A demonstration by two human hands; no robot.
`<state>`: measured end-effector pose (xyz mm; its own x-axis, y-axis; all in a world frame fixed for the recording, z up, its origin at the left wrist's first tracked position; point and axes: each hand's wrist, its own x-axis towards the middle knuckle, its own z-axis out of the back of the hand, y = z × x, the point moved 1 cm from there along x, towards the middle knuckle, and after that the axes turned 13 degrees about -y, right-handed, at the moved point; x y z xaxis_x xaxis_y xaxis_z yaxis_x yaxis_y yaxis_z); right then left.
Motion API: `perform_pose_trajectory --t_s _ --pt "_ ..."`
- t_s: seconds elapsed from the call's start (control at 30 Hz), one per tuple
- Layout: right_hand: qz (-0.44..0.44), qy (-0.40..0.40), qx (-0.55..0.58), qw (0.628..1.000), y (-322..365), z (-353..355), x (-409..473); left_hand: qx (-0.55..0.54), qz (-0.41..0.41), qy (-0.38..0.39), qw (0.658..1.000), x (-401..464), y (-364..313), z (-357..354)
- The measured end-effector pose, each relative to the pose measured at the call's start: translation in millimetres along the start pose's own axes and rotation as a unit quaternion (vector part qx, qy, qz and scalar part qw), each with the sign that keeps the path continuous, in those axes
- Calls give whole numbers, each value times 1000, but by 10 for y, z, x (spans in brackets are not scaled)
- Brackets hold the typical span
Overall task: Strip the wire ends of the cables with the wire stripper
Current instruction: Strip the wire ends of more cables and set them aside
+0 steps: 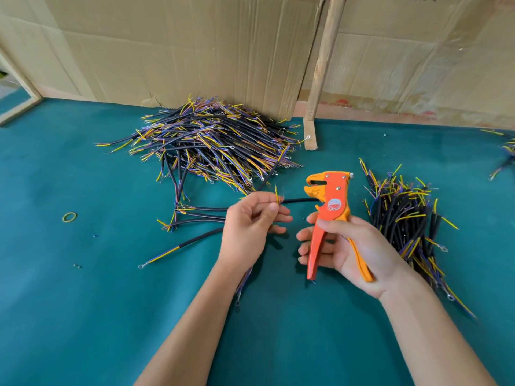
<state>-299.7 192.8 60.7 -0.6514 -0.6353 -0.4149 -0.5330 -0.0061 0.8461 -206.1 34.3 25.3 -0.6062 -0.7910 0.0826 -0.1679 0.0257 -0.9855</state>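
Teal table (pixel 83 316) w/ cable piles (pixel 206 143)

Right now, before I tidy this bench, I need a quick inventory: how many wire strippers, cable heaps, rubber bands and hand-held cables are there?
Wire stripper, in the right hand: 1
Cable heaps: 3 (back heap, right heap, edge heap, partly cut off)
Rubber band: 1
Cable pinched by the left hand: 1
Total: 6

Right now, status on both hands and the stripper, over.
Left hand pinching wire ends of a black cable. Right hand gripping orange wire stripper, head up, not yet on the wires. Nothing between them.
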Motion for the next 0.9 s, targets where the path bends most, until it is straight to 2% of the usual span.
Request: perform_pose_trajectory --t_s 0.13,0.23,0.3,0.43,0.6,0.67,0.9 --pt "-8 17 -23 1000 -27 -6 -21 24 70 118 990 57 -149 96" --pt "-7 20 -29 999 -38 -27 -25 84 82 159 980 128 -292 215" --pt "-7 20 -28 999 -28 -23 -28 118 76 134 981 158 -349 259" --pt "-21 55 -40 997 -34 -27 -52 184 17 15 983 113 -265 260" --pt "-40 77 -90 992 -65 -22 -58 228 -123 -106 960 -134 -41 158" --pt "-43 82 -106 990 -84 -43 -54 249 -159 -108 949 -163 -12 135" --pt "-55 94 -110 988 -105 -63 -52 264 -171 -110 943 -143 9 129"
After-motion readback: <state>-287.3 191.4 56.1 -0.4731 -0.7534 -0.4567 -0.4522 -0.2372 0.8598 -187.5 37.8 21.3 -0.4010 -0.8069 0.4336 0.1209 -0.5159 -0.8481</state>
